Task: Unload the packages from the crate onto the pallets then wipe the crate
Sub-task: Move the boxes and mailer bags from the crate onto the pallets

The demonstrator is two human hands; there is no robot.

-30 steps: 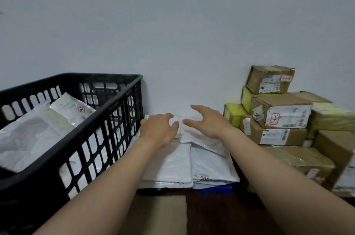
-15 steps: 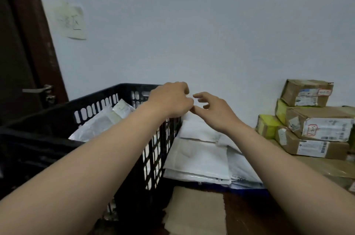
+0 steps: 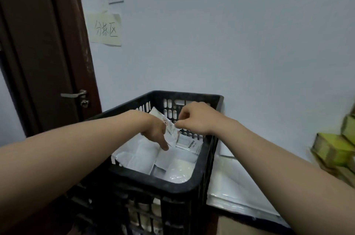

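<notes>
Fingers (image 3: 181, 119) of my right hand (image 3: 197, 117) pinch the top edge of a small white package (image 3: 172, 135) with a red mark. It stands tilted against the far wall inside the black crate (image 3: 184, 95), at the centre of the frame. My left hand (image 3: 153, 127) is at the same package's left side, its index finger (image 3: 163, 143) stretched down across the face. Whether that hand really clamps it I cannot tell.

I judge this to be mid-unloading: 1 package is being taken up, and several other white mailers (image 3: 142, 156) lie flat in the crate beneath it. Wiping is a long way off. The next move calls for lifting the package straight up past the rim. Then it must swing toward the lower right of the frame, where unloaded flat mailers (image 3: 230, 183) lie just beside the crate. I take that to be the pallet, though its surface is hidden under them.

The crate's tall right wall stands between the package and that stack, so the lift must clear it. At the right edge sit blurred yellow-green boxes (image 3: 330, 148), well apart from my hands. On the left is a dark door (image 3: 38, 42) with its handle (image 3: 74, 95). A handwritten paper note (image 3: 104, 30) hangs on the wall at upper left.
</notes>
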